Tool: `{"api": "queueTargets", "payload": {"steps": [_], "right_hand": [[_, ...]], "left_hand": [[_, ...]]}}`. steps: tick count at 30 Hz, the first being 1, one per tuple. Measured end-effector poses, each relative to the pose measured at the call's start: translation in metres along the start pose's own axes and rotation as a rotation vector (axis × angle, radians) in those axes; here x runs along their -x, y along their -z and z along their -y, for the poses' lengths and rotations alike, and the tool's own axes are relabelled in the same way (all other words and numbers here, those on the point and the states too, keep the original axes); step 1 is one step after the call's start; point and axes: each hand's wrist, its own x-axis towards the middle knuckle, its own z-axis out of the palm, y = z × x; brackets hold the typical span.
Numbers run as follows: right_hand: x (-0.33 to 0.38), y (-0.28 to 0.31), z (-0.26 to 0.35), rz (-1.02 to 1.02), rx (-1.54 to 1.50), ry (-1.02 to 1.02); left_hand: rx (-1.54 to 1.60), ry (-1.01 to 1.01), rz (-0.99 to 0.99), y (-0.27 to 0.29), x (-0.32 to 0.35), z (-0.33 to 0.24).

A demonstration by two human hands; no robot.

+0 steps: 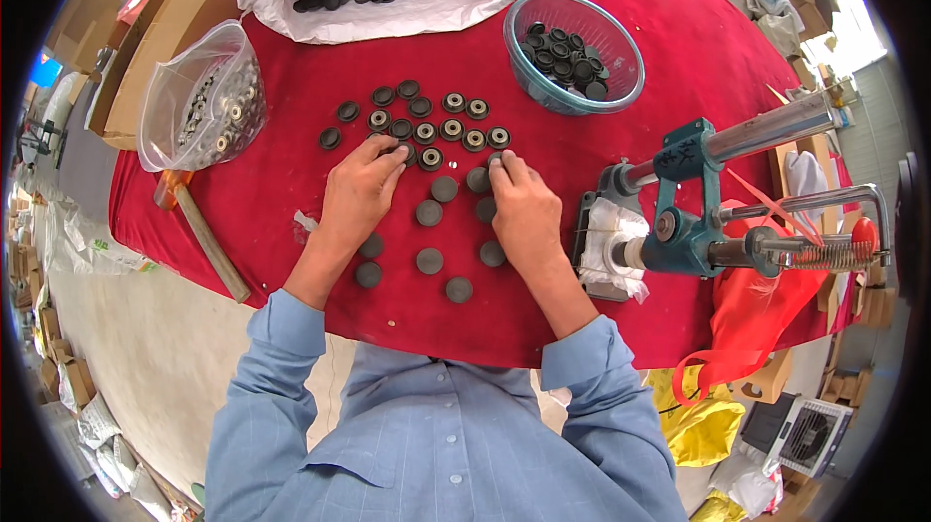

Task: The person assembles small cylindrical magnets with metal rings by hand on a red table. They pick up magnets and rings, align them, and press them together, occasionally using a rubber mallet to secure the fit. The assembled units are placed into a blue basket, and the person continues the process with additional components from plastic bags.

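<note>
Seen from above, a person's left hand (357, 192) has its thumb and fingers drawn close beside a round black cap (410, 156). The right hand (526, 210), fingertips bunched narrow, touches a second dark disc (496, 158); whether either grips is unclear. Just beyond and between them lie black caps with shiny metal ring centres (431, 158); plain charcoal discs (429, 213) lie nearer the person. The step looks like arranging loose pieces; the next move seems to call for a light fingertip pinch.

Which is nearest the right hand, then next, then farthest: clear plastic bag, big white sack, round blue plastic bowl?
1. Round blue plastic bowl, ahead and slightly right of the right hand.
2. Big white sack, farther ahead, to its left.
3. Clear plastic bag, far left.
</note>
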Motion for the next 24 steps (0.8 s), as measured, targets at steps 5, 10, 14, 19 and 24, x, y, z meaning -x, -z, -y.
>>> {"api": "queueTargets", "payload": {"steps": [5,10,14,19,24], "right_hand": [[-0.012,0.013,-0.016,0.121,-0.154,-0.014],[-0.010,0.011,-0.010,0.057,-0.052,0.058],[-0.018,0.019,-0.007,0.180,-0.031,0.051],[0.002,0.009,0.000,0.062,0.023,0.059],[0.011,0.015,-0.004,0.040,-0.089,0.004]], "left_hand": [[-0.002,0.000,-0.018,0.000,-0.002,0.004],[-0.017,-0.002,-0.010,-0.003,-0.001,0.000],[-0.018,-0.022,-0.036,-0.004,0.001,0.000],[0.002,-0.005,-0.028,-0.005,0.000,-0.005],[-0.013,-0.025,-0.037,-0.003,-0.001,-0.002]]}}
